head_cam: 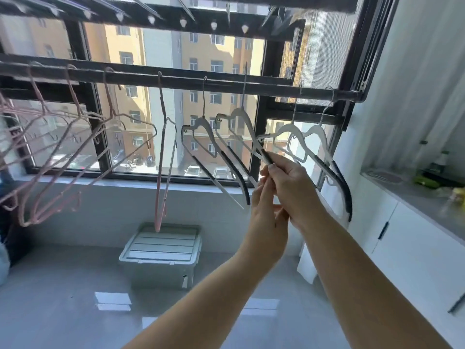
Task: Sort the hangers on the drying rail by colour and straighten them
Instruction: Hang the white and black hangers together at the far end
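Both my hands, left (264, 195) and right (292, 182), pinch one white hanger's (286, 132) arm; it hangs from the rail (176, 78), arm slanting down-left.

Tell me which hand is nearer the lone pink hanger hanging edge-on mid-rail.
Left. The left hand is right of the lone pink hanger, past two white hangers; the right hand sits farther right, pinching a white hanger's dark grip.

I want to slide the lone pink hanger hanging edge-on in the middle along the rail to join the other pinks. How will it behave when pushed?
The pink hanger looks like thin coated wire, so probably light and a bit springy. It hangs from the rail by a narrow hook only, so a push low down would likely swing or twist it rather than slide it; pushing near the hook seems safer.
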A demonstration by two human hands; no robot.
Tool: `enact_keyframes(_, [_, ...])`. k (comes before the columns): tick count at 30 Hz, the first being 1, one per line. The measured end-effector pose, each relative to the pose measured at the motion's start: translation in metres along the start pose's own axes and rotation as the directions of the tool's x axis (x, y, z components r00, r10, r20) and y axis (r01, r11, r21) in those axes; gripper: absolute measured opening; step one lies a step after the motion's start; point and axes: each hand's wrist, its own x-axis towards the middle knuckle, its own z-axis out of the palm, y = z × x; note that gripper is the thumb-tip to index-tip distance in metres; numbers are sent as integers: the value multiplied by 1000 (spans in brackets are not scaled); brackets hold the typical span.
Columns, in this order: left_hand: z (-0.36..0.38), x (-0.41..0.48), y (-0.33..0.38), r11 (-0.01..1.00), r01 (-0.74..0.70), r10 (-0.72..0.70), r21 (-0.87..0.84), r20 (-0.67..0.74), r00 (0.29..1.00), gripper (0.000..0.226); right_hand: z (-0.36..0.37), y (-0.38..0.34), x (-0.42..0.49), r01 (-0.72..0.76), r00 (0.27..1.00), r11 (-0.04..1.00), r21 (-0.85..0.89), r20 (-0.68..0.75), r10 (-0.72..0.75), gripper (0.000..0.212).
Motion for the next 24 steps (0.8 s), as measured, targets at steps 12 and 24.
enact_keyframes(12, [1,-5,-12,994,48,-44,102,-38,998,59,3,10,6,-13,998,995,-99,64,19,25])
enact_keyframes(24, [11,-3,-10,979,82,-66,186,-92,994,62,-9,-3,4,-41,994,935,-352,80,74,38])
